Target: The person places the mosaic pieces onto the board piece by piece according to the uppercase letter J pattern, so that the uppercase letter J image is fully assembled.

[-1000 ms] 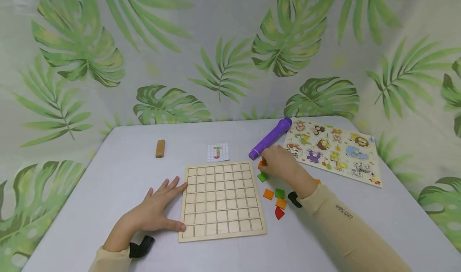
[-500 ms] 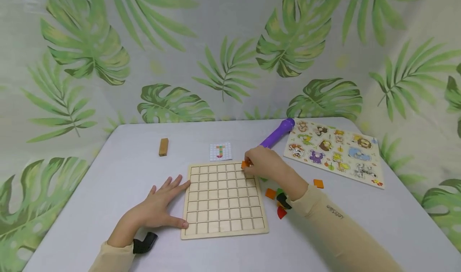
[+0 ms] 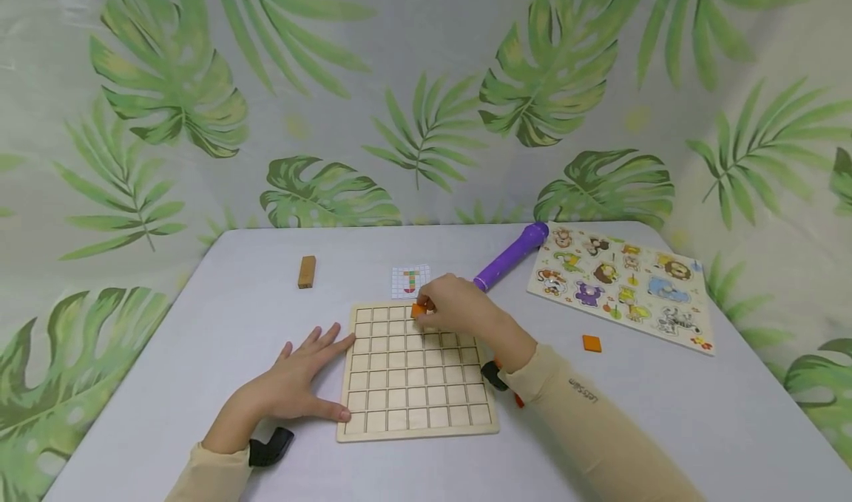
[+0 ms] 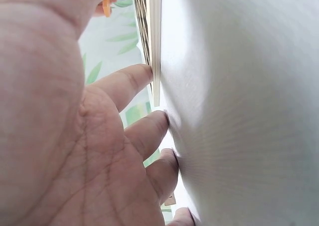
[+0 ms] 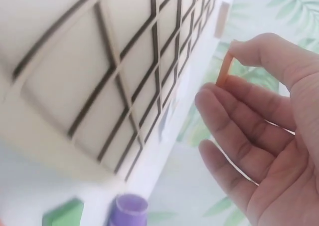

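Note:
A square wooden grid board (image 3: pixel 419 380) lies on the table. My left hand (image 3: pixel 293 384) rests at its left edge with fingers spread, thumb and index finger touching the rim; in the left wrist view the other fingertips press on the tabletop. Over the board's far edge, my right hand (image 3: pixel 462 310) pinches an orange square tile (image 3: pixel 418 310) between thumb and fingertips. The right wrist view shows that orange tile (image 5: pixel 226 69) edge-on, held above the grid. Just beyond the board lies a small pattern card (image 3: pixel 407 280) with a coloured figure on a grid, close behind the right fingertips.
Another orange tile (image 3: pixel 592 343) lies right of the board. A red piece (image 3: pixel 519 400) peeks out beneath the right wrist, and a green tile (image 5: pixel 64 213) shows beside the board. A purple microphone (image 3: pixel 511 256), an animal puzzle board (image 3: pixel 622 287) and a wooden block (image 3: pixel 307 272) stand farther back.
My right hand has picked the orange tile up from beside the board and carried it left over the far edge of the grid. The left hand stays at the board's edge.

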{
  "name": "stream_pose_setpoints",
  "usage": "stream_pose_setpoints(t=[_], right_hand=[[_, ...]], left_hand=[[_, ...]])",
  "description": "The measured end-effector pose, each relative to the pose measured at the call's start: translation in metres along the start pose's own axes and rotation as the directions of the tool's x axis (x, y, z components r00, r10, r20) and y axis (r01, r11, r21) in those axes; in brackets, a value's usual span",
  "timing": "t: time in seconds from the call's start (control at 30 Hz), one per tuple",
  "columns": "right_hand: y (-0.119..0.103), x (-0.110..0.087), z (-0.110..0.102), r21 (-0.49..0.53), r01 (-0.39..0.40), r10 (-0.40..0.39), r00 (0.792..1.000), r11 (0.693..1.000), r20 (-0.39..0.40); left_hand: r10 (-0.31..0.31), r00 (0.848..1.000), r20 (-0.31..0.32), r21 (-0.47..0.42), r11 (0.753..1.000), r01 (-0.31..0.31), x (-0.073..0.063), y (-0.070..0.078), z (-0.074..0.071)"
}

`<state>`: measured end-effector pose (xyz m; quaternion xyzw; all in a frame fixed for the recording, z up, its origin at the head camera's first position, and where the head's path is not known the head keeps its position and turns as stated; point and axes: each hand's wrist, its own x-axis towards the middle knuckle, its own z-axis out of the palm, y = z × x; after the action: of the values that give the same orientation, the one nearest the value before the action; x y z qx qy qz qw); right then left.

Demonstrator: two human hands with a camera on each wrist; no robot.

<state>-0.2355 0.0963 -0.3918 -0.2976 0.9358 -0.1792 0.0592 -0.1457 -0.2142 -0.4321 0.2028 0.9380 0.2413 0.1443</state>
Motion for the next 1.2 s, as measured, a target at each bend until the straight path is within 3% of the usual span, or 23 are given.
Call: stream_pose_setpoints(t=[0.53,1.2], right_hand=[[-0.019,0.019,0.02,0.003,0.069,-0.069,0.997,0.998,0.033],[-0.019,0.028,0.032,-0.044,0.104,-0.102,0.994,0.994,0.049]], left_hand=[[-0.001,1.0,0.008,0.023,1.0,0.001,0.002,-0.001,0.002],[0.008,1.0,0.009,0.017,1.0,-0.008,-0.001,-0.004,-0.001]])
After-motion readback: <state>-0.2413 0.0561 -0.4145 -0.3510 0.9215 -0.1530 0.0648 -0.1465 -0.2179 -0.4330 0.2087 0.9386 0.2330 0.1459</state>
